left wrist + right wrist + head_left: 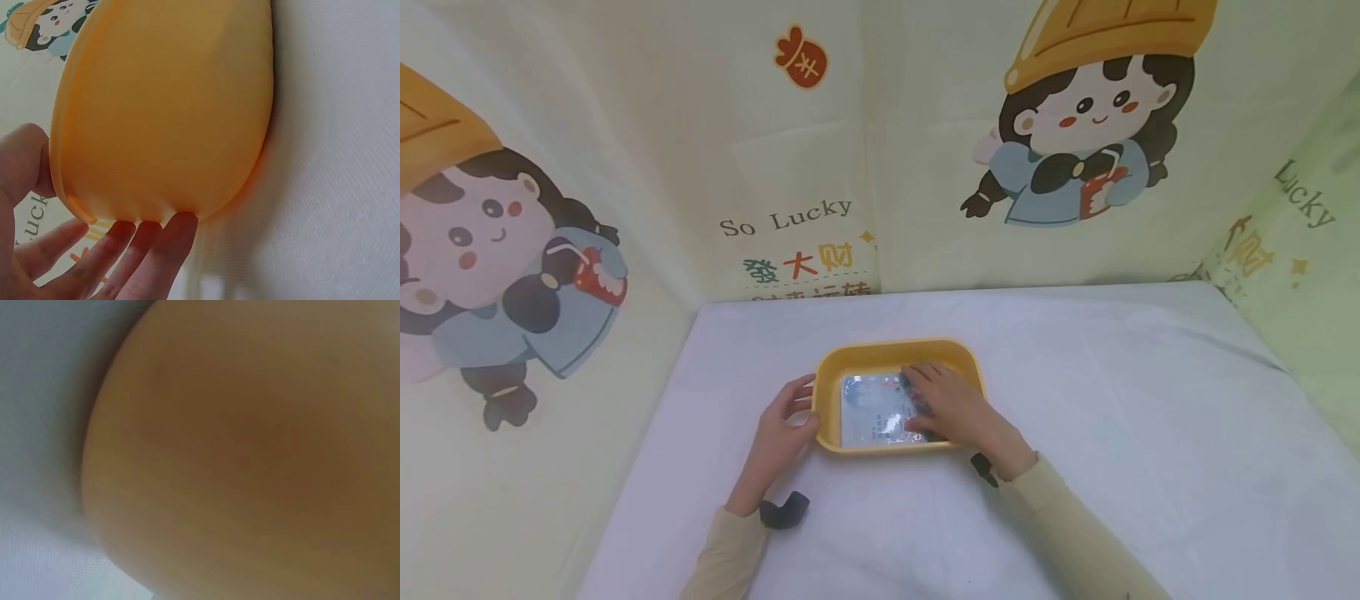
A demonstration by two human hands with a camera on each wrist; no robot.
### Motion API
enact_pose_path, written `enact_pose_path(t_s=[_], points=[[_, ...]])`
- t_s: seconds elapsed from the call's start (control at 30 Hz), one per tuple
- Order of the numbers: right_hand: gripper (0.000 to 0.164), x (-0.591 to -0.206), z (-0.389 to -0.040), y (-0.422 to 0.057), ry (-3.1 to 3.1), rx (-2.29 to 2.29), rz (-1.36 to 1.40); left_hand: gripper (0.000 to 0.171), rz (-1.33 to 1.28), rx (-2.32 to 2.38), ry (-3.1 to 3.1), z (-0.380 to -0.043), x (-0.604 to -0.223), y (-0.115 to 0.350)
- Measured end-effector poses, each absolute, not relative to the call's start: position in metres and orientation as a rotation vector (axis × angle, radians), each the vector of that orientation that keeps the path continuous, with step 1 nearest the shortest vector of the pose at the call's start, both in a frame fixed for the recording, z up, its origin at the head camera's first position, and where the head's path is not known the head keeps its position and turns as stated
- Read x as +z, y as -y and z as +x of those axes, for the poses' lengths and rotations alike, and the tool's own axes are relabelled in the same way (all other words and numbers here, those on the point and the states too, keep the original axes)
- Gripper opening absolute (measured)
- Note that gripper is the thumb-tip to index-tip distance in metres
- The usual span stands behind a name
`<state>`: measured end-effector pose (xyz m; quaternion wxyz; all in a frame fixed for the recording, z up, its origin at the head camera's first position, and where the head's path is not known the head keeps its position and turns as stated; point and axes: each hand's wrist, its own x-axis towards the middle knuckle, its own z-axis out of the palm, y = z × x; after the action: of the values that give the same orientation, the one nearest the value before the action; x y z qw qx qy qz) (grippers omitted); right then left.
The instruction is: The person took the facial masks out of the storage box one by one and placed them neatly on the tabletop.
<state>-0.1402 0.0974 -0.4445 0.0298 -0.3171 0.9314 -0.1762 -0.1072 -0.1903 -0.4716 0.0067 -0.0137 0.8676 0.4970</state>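
Note:
A yellow plastic basin point(897, 343) with rounded corners sits on the white cloth. Inside it lies a flat, glossy light-blue and white packet point(872, 408) with small printed characters and a darker right part. My left hand point(786, 433) holds the basin's left end, thumb at the rim and fingertips point(181, 225) pressed to the outer wall in the left wrist view. My right hand point(951, 404) reaches over the basin's right side, its fingers and thumb spread over the packet's right part, which they partly hide. The right wrist view shows only the basin's outer wall point(237, 456), blurred.
A white cloth point(1112, 417) covers the table. Behind and at both sides hang cream curtains point(925, 250) printed with cartoon figures and lettering. Black strap pieces point(785, 510) show at the wrists, beside beige sleeves point(1075, 525).

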Motion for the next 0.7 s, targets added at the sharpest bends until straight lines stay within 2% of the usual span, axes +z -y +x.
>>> enact_pose_path(t_s=[0.43,0.7], points=[[0.079,-0.4426,-0.1405,-0.0987,-2.941,-0.531,-1.066,0.058,-0.09,1.561,-2.711,-0.1023,-0.4736,0.1857],[0.06,-0.4421,-0.1423,-0.0989,-2.915,-0.613,-1.04,0.059,-0.106,1.571,-2.681,-0.0976,-0.4704,0.1832]])
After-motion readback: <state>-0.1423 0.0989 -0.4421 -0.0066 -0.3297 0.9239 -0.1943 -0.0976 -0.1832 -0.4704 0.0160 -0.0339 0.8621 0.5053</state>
